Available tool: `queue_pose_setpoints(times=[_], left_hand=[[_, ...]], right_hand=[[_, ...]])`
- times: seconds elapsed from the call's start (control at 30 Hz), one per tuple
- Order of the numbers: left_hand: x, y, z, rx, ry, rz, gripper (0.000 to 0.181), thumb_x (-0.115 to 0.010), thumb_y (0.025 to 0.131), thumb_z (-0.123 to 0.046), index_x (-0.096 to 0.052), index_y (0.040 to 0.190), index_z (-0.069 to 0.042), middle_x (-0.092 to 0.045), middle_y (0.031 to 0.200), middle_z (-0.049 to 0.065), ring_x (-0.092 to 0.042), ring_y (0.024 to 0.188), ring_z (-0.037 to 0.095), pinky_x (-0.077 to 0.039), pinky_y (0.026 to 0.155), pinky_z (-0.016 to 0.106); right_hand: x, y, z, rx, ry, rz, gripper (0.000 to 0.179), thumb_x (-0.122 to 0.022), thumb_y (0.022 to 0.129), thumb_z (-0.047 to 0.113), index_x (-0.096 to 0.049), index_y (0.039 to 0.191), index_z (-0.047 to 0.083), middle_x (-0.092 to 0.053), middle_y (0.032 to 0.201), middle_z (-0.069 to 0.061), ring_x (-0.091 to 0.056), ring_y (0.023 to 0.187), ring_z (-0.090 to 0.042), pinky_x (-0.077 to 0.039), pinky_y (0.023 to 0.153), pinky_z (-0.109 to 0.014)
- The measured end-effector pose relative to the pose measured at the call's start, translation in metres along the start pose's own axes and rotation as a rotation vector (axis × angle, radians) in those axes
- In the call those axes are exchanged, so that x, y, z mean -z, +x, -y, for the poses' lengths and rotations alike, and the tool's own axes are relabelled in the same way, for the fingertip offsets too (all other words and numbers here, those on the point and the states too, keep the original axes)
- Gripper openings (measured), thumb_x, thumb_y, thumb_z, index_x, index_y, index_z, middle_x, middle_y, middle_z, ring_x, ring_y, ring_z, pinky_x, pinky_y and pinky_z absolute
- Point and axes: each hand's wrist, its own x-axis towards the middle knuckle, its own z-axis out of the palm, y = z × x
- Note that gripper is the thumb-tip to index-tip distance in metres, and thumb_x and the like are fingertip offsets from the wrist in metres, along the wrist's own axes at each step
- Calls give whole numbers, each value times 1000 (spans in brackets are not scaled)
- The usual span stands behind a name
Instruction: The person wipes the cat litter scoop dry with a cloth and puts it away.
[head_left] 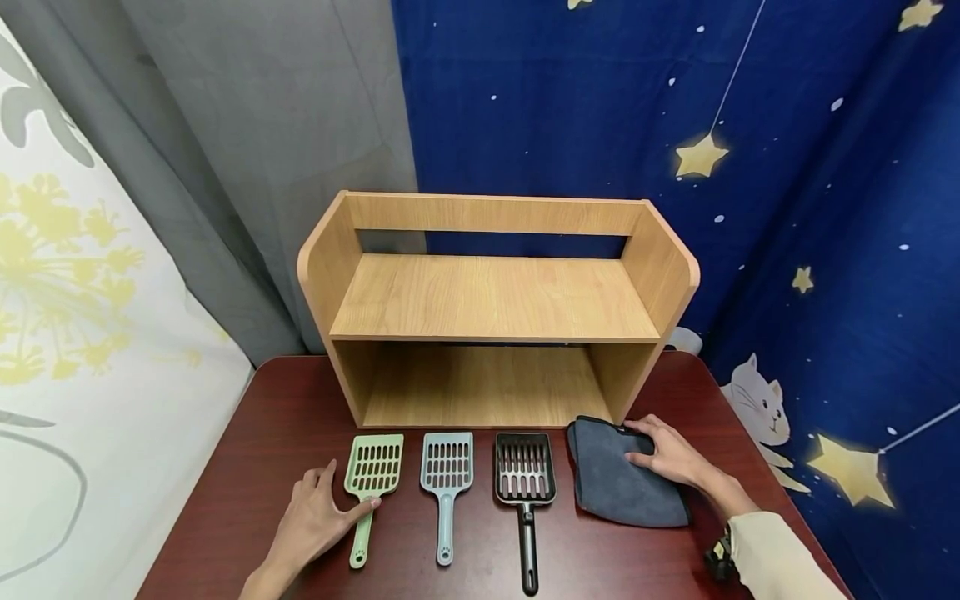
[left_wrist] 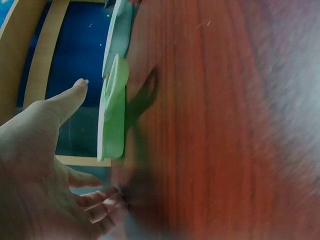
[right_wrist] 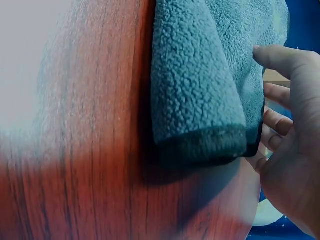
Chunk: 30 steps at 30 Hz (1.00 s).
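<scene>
A green slotted litter scoop (head_left: 373,467) lies flat on the table, its handle toward me. My left hand (head_left: 313,517) is just left of it, fingers spread and thumb reaching over the scoop's neck. In the left wrist view, that thumb (left_wrist: 75,97) stands raised beside the green scoop (left_wrist: 112,120). To the right lie a light blue scoop (head_left: 447,467) and a black scoop (head_left: 524,471). My right hand (head_left: 671,454) is at the right edge of a folded dark grey cloth (head_left: 618,487). Its thumb (right_wrist: 280,57) touches the fleecy cloth (right_wrist: 195,75), with the loosely bent fingers along its edge.
A two-tier wooden shelf (head_left: 495,296) stands on the dark red table (head_left: 285,433) right behind the scoops and cloth. Grey curtain (head_left: 262,100) and blue star-patterned curtain (head_left: 562,117) hang behind it. A white patterned cloth (head_left: 90,333) hangs along the left side.
</scene>
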Motion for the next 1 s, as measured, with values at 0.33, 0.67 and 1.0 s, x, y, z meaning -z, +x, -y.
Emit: queue_pose_setpoints(times=[0.33,0.67,1.0], left_hand=[[-7,-9,-7,12,22,-23,120,-86,75,-68,-44,150,15,-53,131,37,-50,125,55,-47,96,68],[-8,-14,-15,-9,7,-33,113,-92,73,-58,-47,146,17,-55,125,33,-53,122,52,-49,95,67],[-9,-15,-10,4,-29,-30,91,-93,78,-37,-53,139,18,-57,131,32,-54,125,51,-49,97,65]], right_hand=[[-2,0,1,-21,22,7,51,-87,88,30,-72,131,6,-71,113,-4,-68,106,-27,-53,93,-50],[-1,3,-2,-37,132,57,25,-87,88,25,-78,108,12,-75,101,2,-64,87,-7,-53,79,-31],[19,-2,0,-116,431,178,17,-78,96,19,-75,106,6,-72,100,-6,-62,86,-8,-50,77,-24]])
